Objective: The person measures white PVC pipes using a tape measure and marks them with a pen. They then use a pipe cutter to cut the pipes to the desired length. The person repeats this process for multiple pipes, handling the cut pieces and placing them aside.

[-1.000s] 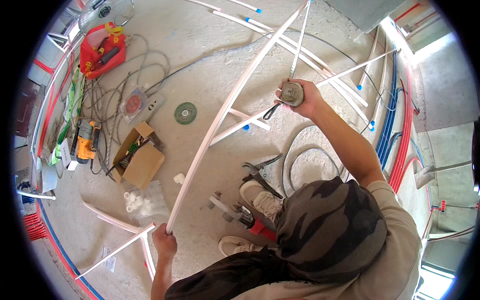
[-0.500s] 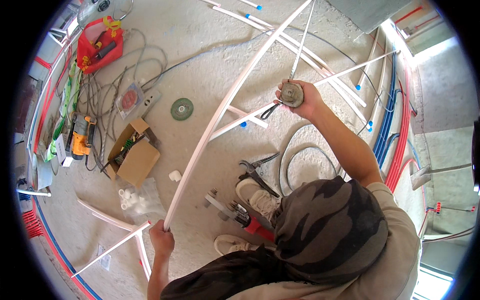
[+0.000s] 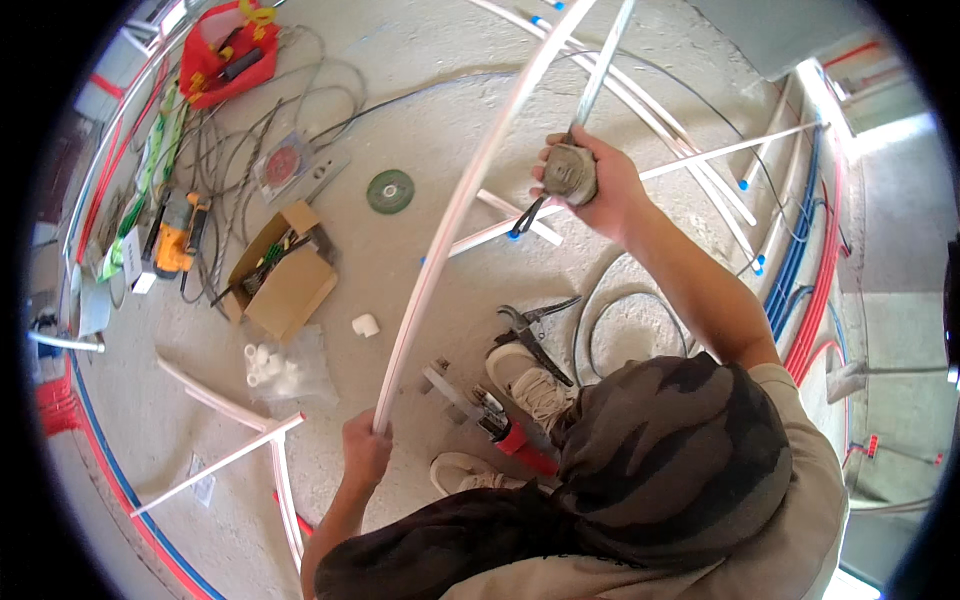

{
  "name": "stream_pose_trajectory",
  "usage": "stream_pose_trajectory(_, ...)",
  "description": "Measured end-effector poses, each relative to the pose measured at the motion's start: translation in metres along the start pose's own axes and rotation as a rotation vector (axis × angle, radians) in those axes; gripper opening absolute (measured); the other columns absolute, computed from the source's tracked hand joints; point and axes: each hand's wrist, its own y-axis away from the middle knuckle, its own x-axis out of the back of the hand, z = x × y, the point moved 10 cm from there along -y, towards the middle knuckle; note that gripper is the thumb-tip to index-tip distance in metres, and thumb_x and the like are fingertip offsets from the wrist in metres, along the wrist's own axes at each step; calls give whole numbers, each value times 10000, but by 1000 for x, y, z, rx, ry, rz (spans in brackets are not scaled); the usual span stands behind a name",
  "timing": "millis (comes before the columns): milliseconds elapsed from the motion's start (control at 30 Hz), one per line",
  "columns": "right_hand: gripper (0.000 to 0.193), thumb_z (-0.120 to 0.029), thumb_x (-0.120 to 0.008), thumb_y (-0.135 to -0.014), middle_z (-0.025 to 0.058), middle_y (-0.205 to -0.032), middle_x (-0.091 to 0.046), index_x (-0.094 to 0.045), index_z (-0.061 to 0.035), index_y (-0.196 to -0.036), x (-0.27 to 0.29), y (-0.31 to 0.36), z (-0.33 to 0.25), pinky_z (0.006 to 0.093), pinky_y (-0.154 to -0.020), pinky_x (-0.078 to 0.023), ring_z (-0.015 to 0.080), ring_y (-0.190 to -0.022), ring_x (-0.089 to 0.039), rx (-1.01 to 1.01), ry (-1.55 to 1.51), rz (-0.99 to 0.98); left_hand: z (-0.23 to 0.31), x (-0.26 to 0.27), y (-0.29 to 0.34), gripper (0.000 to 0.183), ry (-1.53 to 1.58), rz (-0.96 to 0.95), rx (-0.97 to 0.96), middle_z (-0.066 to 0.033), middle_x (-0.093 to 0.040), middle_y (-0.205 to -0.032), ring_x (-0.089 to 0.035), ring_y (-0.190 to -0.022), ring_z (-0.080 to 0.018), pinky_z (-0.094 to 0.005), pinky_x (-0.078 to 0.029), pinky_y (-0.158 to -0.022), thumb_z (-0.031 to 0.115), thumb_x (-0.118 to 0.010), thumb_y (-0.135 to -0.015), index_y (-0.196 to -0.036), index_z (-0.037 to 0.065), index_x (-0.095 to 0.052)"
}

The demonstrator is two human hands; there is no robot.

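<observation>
My left hand [image 3: 366,452] is closed around the lower end of a long white pipe [image 3: 452,225], which slants up and away past the top of the view. In my right hand [image 3: 617,190] is a worn round tape measure [image 3: 570,176] with a dark wrist strap. Its pulled-out blade [image 3: 602,72] runs up beside the pipe; the far ends of both are out of sight. Below my right hand, a hand cutter with dark handles [image 3: 535,338] lies on the floor by my shoe. Near it stands a red-handled tool [image 3: 510,437], partly hidden.
White pipes with blue ends [image 3: 690,160] lie ahead on the right. A cardboard box [image 3: 290,295], a bag of white fittings [image 3: 285,368], a green disc [image 3: 390,191], an orange power tool [image 3: 178,235], a red bag [image 3: 228,60] and tangled cables are at left.
The view has shifted a little. My left hand has moved right with the pipe's lower end. The tape measure has come closer to the pipe, and its blade has turned, showing more width.
</observation>
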Motion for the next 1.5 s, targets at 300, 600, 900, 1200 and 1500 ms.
stream_pose_trajectory(300,479,-453,-484,-1109,88,-1066,-662,-577,-14,-1276,-139,99,146,363,-827,-570,187,-937,-674,-77,408,-529,121,-14,-11,278,889,-85,-307,-37,-442,-638,-431,-501,-168,-292,-345,-433,244,-660,-863,-745,80,-470)
stream_pose_trajectory(600,457,-306,-681,-1021,58,-1117,-607,-540,-15,-1343,-191,135,169,284,-903,-474,114,-1016,-569,72,802,-747,154,27,2,603,1188,64,-621,-41,-441,-670,-433,-567,-171,-306,-394,-502,626,-420,-1069,-836,74,-488)
stream_pose_trajectory(900,567,-368,-731,-967,182,-1177,-633,-548,23,-1334,-201,151,193,379,-949,-495,272,-1067,-633,-8,950,-815,160,75,21,636,1255,410,-650,-36,-459,-776,-410,-698,-203,-362,-379,-631,705,-357,-1051,-914,103,-508)
stream_pose_trajectory(1200,561,-372,-750,-939,216,-1141,-634,-550,4,-1304,-202,150,189,391,-952,-485,342,-1082,-630,154,977,-861,173,78,31,557,1173,258,-877,-29,-425,-814,-384,-722,-177,-333,-352,-638,646,-445,-1055,-909,111,-499)
stream_pose_trajectory(1500,554,-421,-755,-920,232,-1065,-639,-547,-6,-1223,-200,150,190,432,-866,-493,370,-997,-648,60,1096,-882,170,79,38,368,1114,399,-797,-21,-418,-803,-370,-706,-157,-323,-329,-620,418,-521,-1089,-882,116,-476)
